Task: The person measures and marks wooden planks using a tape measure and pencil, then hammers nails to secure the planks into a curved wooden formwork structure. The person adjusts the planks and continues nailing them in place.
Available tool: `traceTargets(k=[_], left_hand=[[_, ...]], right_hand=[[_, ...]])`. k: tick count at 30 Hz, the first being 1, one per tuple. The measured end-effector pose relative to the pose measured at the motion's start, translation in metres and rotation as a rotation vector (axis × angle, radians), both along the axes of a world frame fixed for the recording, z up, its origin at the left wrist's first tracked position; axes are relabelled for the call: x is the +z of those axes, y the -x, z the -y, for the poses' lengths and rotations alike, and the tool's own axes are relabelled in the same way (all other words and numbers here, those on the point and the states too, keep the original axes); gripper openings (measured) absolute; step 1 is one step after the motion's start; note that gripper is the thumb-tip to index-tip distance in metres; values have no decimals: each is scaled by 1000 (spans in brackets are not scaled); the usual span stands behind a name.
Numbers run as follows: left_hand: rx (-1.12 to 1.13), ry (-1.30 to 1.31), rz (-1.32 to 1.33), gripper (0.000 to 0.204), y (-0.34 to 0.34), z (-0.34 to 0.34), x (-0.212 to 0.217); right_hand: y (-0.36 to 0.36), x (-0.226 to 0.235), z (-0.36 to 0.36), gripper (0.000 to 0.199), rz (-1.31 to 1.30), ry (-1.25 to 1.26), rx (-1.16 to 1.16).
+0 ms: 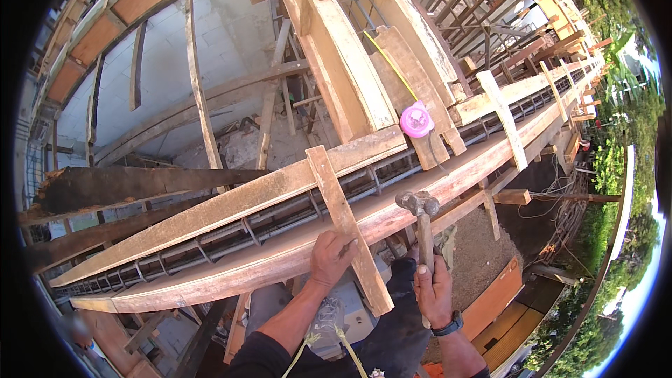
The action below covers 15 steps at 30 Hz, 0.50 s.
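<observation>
Beside the form [231, 278], my right fingers [424, 281] grip the hammer [425, 238]; left fingers [341, 246] curl at the slat [343, 211], hold unclear. I'd keep those clear of any swing.

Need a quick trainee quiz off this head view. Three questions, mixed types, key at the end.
1. Which hand holds the hammer?
2. True or false: the pink tape measure has its yellow blade pulled out.
3. Fill in: between the boards of the long timber form runs a cage of ___.

Key:
1. The right hand.
2. True.
3. Steel rebar.
</observation>
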<state>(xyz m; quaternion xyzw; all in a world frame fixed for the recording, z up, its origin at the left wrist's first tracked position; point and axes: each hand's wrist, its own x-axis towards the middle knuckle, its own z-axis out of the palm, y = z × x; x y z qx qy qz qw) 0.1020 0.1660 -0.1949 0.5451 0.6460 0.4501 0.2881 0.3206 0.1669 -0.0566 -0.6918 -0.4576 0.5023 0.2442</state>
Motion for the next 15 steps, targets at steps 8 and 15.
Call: traceTargets(k=[8, 15], left_hand=[[-12, -62, -4, 28, 1, 3, -3], [-46, -49, 4, 28, 5, 1, -2]], right_hand=[[11, 24, 31, 38, 136, -81, 392], [15, 24, 32, 44, 237, 22, 451]])
